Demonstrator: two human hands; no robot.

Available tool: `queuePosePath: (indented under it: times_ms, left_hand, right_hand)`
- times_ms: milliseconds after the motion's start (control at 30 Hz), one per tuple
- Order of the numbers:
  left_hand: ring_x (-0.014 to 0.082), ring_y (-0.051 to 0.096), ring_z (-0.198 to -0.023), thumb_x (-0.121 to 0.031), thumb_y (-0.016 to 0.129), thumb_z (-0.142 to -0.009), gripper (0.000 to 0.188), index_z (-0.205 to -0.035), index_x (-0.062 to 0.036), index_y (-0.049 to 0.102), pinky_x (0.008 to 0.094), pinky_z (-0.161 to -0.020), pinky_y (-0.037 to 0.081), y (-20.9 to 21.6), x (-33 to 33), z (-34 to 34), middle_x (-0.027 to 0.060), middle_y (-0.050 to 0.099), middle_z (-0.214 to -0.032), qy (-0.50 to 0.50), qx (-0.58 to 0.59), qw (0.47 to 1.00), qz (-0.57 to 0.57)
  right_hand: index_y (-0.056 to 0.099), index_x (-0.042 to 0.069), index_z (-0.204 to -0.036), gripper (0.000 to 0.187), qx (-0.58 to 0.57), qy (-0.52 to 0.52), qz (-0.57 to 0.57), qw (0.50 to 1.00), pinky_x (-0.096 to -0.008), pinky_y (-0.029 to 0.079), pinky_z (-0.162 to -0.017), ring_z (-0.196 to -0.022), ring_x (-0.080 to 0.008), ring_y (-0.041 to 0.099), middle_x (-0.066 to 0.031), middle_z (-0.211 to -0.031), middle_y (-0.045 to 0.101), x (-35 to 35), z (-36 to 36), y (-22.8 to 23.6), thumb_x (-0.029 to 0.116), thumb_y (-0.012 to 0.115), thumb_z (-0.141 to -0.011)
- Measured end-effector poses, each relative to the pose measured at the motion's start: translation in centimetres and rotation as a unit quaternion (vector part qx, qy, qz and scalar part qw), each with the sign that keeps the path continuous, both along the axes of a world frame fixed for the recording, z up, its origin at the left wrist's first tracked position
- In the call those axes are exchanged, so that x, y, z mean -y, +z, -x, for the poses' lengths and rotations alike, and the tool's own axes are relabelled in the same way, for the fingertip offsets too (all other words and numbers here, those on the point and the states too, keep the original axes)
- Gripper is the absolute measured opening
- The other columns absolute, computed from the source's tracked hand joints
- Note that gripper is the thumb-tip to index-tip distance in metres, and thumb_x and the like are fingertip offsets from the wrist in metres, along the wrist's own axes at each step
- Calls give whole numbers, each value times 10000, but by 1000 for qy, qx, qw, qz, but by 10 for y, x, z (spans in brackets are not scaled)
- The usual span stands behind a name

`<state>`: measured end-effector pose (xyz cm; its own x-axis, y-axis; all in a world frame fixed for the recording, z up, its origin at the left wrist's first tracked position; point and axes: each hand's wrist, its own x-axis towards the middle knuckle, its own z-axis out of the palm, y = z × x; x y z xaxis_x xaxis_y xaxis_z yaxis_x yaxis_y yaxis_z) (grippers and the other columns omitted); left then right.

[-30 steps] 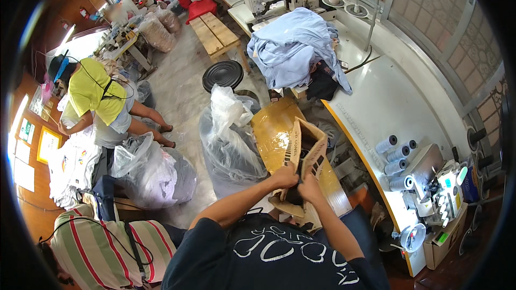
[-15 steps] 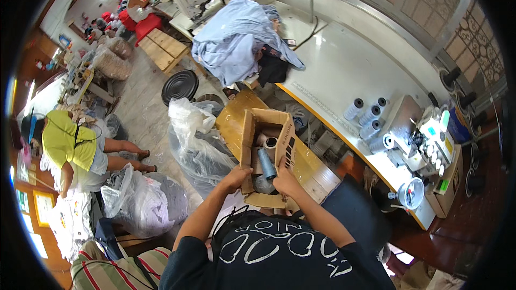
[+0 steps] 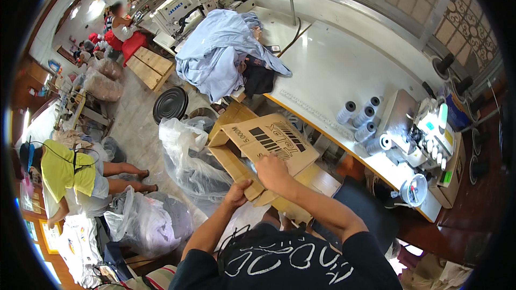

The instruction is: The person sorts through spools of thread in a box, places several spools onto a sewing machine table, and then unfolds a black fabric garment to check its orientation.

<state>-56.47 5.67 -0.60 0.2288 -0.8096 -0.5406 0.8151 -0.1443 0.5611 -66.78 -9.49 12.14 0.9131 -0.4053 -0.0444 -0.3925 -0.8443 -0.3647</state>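
A brown cardboard box (image 3: 290, 147) is tipped over in front of me, its printed side facing up and its opening turned to the left and toward me. My left hand (image 3: 236, 193) is closed on the box's near left edge. Closed over the edge of the printed wall is my right hand (image 3: 272, 173), partly covering the opening. Only a sliver of the inside shows, and the thread spools in it are almost wholly hidden. Beneath the box lies a brown, shiny board or flattened carton (image 3: 317, 182).
Blue-grey thread cones (image 3: 365, 117) stand on the white sewing table (image 3: 344, 59) beside a sewing machine (image 3: 430, 129) and a clear tub (image 3: 414, 190). Blue cloth (image 3: 220, 48) is heaped at the back. Plastic bags (image 3: 188, 156) and a person in yellow (image 3: 70, 169) are on the left.
The box has turned from upright, with spools showing inside, to tipped with its printed side up. My right hand has moved up onto that wall; the left still holds the near edge.
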Motion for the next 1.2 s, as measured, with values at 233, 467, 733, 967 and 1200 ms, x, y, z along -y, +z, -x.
queuePosePath:
  times_ms: [233,467,733,967,1200]
  left_hand:
    - [243,579,-929,-59,506,-835,245,-1069,14,498,383,-791,491,-107,83,25,137,573,-990,85,-161,983,-15]
    - [234,601,-623,-23,511,-805,80,-844,34,551,337,-526,496,-120,194,-18,117,585,-747,82,49,990,-100]
    - [208,535,-530,-61,516,-780,67,-760,-18,564,342,-407,375,-190,286,-58,102,542,-640,91,67,960,-256]
    - [229,575,-657,-149,544,-778,142,-858,-39,583,345,-505,416,-224,353,-89,115,582,-752,31,121,965,-231]
    - [232,560,-724,-184,545,-780,195,-915,-44,561,347,-566,408,-219,341,-165,118,568,-820,74,152,966,-197]
  right_hand:
    - [572,-48,-991,322,-66,-30,208,975,-432,493,-629,-760,-343,619,-244,-950,580,37,-20,-95,132,535,-725]
    - [501,-12,-1091,382,10,-126,91,988,-445,443,-826,-1058,-406,489,-269,-1061,529,136,-41,-157,120,544,-735]
    - [548,29,-1057,377,189,-64,-27,980,-540,327,-908,-1175,-330,399,-227,-1166,492,151,-20,-99,107,598,-691]
    - [365,112,-1288,731,-96,-143,77,982,-540,162,-1015,-1295,-413,134,-206,-1399,174,215,-12,-97,266,694,-653]
    - [398,163,-1264,722,-116,-157,80,977,-549,183,-997,-1287,-396,162,-194,-1379,221,216,-12,-98,273,718,-626]
